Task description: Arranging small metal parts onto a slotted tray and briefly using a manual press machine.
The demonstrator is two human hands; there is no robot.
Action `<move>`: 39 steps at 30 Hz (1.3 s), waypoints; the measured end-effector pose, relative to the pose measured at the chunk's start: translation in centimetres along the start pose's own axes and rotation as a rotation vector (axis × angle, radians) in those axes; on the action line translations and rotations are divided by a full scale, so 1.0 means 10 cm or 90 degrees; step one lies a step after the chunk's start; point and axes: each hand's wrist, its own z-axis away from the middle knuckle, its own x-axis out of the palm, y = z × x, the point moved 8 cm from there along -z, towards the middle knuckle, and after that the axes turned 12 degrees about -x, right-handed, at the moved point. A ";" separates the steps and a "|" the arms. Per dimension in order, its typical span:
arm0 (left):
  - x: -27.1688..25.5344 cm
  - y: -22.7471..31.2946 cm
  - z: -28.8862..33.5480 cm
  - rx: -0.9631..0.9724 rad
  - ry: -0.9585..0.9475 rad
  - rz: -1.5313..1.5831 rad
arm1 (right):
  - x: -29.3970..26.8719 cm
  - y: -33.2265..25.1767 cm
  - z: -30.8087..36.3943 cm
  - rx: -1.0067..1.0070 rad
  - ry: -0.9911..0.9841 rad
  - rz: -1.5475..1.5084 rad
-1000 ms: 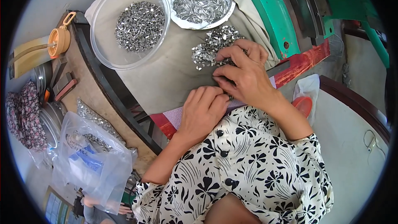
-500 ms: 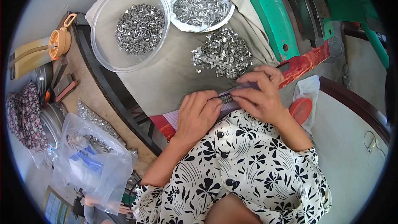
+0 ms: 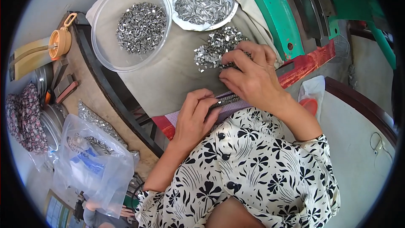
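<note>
Metal chips (image 3: 206,55) are left in loose pile beneath right hand (image 3: 258,78), its grip hidden; narrow strip (image 3: 229,99), seemingly part-filled, is clamped by left hand (image 3: 193,117).

The cream-white shirt (image 3: 257,173), printed with black flowers and fine curved lines, has short sleeves (image 3: 314,154) and round dark buttons (image 3: 225,157) down its front. The left hand (image 3: 192,116) and right hand (image 3: 255,78) are bare.

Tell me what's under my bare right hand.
Loose, shiny silver metal pieces on grey-beige cloth show up to the edge of your right hand; whatever it covers can't be seen.
</note>
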 end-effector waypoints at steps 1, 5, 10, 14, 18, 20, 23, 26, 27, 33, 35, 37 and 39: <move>0.01 0.01 0.00 0.003 0.000 -0.014 | -0.01 0.01 0.02 0.004 0.010 -0.001; 0.07 0.02 -0.04 -0.004 -0.018 -0.078 | -0.15 0.08 0.27 0.063 0.076 -0.053; 0.08 0.08 -0.08 0.035 0.006 -0.091 | -0.17 -0.01 0.65 0.086 0.079 -0.028; 0.13 0.05 -0.06 0.021 -0.004 -0.099 | -0.13 -0.09 0.76 0.090 0.076 -0.027; 0.13 0.05 -0.02 0.046 0.026 -0.102 | -0.18 -0.02 0.66 0.108 0.087 -0.060; 0.15 0.06 -0.01 0.059 0.033 -0.122 | -0.17 0.01 0.52 0.082 0.072 -0.017; 0.13 0.09 -0.01 0.060 0.024 -0.107 | -0.11 0.05 0.31 0.059 0.070 0.006; -0.04 0.07 -0.07 0.010 0.069 -0.010 | -0.03 0.03 0.14 0.019 0.015 0.029; -0.11 0.05 -0.10 -0.002 0.088 -0.038 | -0.04 0.02 0.12 0.007 0.017 0.028; -0.29 -0.06 -0.38 -0.046 0.102 -0.122 | -0.02 -0.02 0.03 -0.005 -0.026 0.004; -0.31 -0.06 -0.42 -0.060 0.115 -0.119 | -0.02 0.01 0.01 0.006 -0.039 -0.038; -0.32 -0.08 -0.45 -0.084 0.118 -0.111 | 0.00 0.04 -0.02 0.019 -0.051 -0.077; -0.40 -0.15 -0.45 -0.137 0.144 -0.048 | -0.02 0.06 -0.08 0.036 0.010 -0.074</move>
